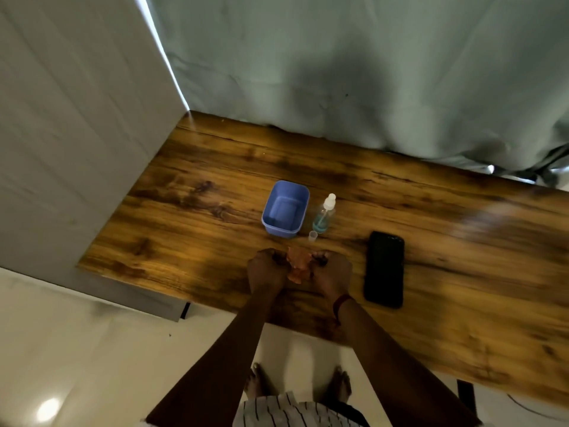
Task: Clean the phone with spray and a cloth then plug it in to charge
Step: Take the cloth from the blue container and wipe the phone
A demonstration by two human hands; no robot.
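Observation:
A small orange cloth (297,264) is bunched between my two hands just above the wooden table (191,211). My left hand (267,269) grips its left side and my right hand (332,272) grips its right side, both fists closed. The black phone (384,269) lies flat, screen dark, to the right of my right hand and apart from it. Behind my hands stands a clear spray bottle (324,214) with blue liquid and a white nozzle. Its small clear cap (312,236) stands beside it on the table.
A blue plastic tub (285,208), open and holding nothing, sits left of the spray bottle. A grey-green curtain (338,72) hangs behind the table and a white wall panel (61,134) bounds its left end. My bare feet show on the pale floor (92,349) below.

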